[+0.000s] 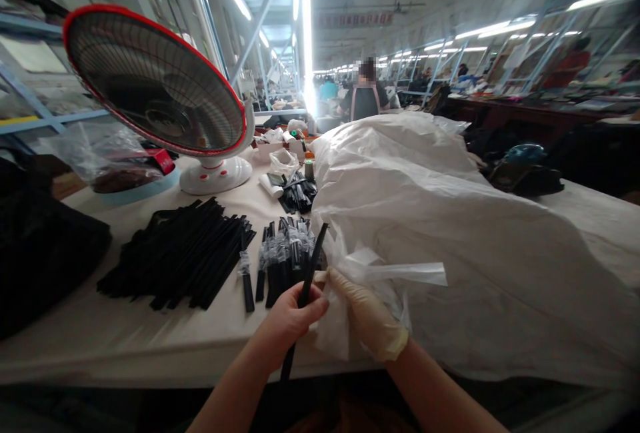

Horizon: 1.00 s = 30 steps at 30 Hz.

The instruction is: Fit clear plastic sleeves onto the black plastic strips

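My left hand is closed around a narrow black strip, which stands tilted with its upper end leaning right. Just right of it, my right hand wears a pale thin glove. Its fingers are pinched together close to the strip, among pieces of clear plastic film; what they grip is too small to make out. Left of my hands lies a row of black strips wrapped in clear film, with one wrapped strip set apart. Farther left is a big pile of bare black strips.
A large white plastic sheet or bag bulges over the table's right side. At the back left stands a red-rimmed fan-shaped appliance, beside a blue tray. More black pieces lie behind the wrapped row. A person is farther back.
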{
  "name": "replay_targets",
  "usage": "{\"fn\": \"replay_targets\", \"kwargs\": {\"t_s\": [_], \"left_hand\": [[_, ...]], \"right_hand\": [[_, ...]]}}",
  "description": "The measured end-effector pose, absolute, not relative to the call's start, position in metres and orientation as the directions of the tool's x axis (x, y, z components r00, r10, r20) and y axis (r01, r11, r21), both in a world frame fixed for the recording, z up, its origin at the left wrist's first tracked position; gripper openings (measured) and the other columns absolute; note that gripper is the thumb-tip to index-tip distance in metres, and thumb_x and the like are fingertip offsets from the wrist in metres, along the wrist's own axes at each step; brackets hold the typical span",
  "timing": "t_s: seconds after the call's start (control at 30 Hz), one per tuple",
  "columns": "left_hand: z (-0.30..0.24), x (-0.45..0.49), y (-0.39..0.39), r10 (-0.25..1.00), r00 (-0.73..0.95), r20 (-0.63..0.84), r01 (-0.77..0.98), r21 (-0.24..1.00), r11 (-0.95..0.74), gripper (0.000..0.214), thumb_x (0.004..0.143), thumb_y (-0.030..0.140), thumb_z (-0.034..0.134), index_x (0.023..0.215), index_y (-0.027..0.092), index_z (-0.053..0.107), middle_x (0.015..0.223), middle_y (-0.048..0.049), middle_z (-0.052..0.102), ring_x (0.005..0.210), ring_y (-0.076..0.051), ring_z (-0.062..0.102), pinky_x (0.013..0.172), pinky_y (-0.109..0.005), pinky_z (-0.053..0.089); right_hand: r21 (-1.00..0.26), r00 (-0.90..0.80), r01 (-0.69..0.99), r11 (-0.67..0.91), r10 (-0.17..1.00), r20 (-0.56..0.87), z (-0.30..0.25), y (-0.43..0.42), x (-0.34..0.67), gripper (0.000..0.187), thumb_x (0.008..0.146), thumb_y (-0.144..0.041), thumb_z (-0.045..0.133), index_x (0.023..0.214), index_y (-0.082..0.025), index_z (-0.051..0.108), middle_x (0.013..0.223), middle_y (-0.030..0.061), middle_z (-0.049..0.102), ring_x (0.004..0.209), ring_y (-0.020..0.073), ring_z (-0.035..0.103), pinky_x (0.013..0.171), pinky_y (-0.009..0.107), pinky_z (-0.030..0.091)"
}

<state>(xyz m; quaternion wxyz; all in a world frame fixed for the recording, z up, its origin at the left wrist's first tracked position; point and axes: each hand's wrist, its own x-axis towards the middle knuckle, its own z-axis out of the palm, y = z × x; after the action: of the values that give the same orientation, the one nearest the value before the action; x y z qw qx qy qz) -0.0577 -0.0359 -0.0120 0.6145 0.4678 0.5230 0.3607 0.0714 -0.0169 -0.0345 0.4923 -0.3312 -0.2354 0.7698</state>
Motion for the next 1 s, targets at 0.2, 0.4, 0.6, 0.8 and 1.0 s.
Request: {"fn": "replay_targets", "kwargs": {"t_s": [0.2, 0.4, 0.6, 0.8, 1.0], "left_hand": [[-0.007, -0.071, -0.029, 0.988, 0.137, -0.076, 0.245, 0.969, 0.041, 0.025, 0.073, 0.04, 0.06, 0.065, 0.018, 0.05, 0.055, 0.0066, 0.044, 0.054, -0.009, 0.04, 0.053, -0.02, 0.034], [-0.014, -0.068, -0.02, 0.999, 0.025, -0.038, 0.296, 0.955, 0.029, 0.024, 0.075, 0.04, 0.057, 0.067, 0.019, 0.051, 0.051, 0.0079, 0.044, 0.045, -0.008, 0.039, 0.044, -0.019, 0.032], [-0.015, -0.073, -0.019, 0.999, 0.034, -0.03, 0.305, 0.952, 0.018, 0.026, 0.078, 0.044, 0.053, 0.073, 0.018, 0.052, 0.049, 0.0087, 0.041, 0.043, -0.008, 0.039, 0.043, -0.019, 0.034], [-0.009, -0.079, -0.039, 0.988, 0.076, -0.134, 0.19, 0.975, 0.118, 0.04, 0.079, 0.059, 0.044, 0.081, 0.019, 0.048, 0.049, 0.0101, 0.038, 0.038, -0.006, 0.03, 0.037, -0.017, 0.023], [-0.024, -0.075, -0.088, 0.908, 0.245, -0.339, 0.194, 0.935, 0.297, 0.054, 0.078, 0.068, 0.037, 0.083, 0.016, 0.053, 0.04, 0.0102, 0.037, 0.031, -0.004, 0.026, 0.034, -0.019, 0.016]], "right_hand": [[-0.727, -0.281, -0.525, -0.443, 0.896, -0.343, -0.036, -0.019, 0.076, 0.04, 0.068, -0.054, 0.066, 0.072, -0.014, 0.064, 0.059, 0.0005, 0.06, 0.051, 0.0118, 0.054, 0.053, 0.025, 0.045], [-0.817, -0.358, -0.375, -0.438, 0.881, -0.308, -0.032, -0.025, 0.066, 0.043, 0.061, -0.043, 0.076, 0.093, -0.016, 0.066, 0.065, -0.0025, 0.059, 0.049, 0.0065, 0.045, 0.045, 0.019, 0.035], [-0.731, -0.409, -0.408, -0.547, 0.825, -0.39, -0.043, -0.018, 0.066, 0.031, 0.062, -0.039, 0.076, 0.073, -0.013, 0.064, 0.054, -0.0046, 0.052, 0.045, 0.0051, 0.041, 0.046, 0.019, 0.034], [-0.752, -0.314, -0.473, -0.459, 0.886, -0.342, -0.036, -0.011, 0.073, 0.031, 0.062, -0.04, 0.075, 0.066, -0.014, 0.059, 0.051, -0.0053, 0.049, 0.045, 0.0061, 0.042, 0.046, 0.02, 0.034], [-0.756, -0.102, -0.542, -0.367, 0.922, -0.374, -0.029, 0.002, 0.079, 0.038, 0.061, -0.05, 0.072, 0.064, -0.015, 0.058, 0.049, -0.0043, 0.051, 0.043, 0.0077, 0.044, 0.044, 0.022, 0.034]]}}
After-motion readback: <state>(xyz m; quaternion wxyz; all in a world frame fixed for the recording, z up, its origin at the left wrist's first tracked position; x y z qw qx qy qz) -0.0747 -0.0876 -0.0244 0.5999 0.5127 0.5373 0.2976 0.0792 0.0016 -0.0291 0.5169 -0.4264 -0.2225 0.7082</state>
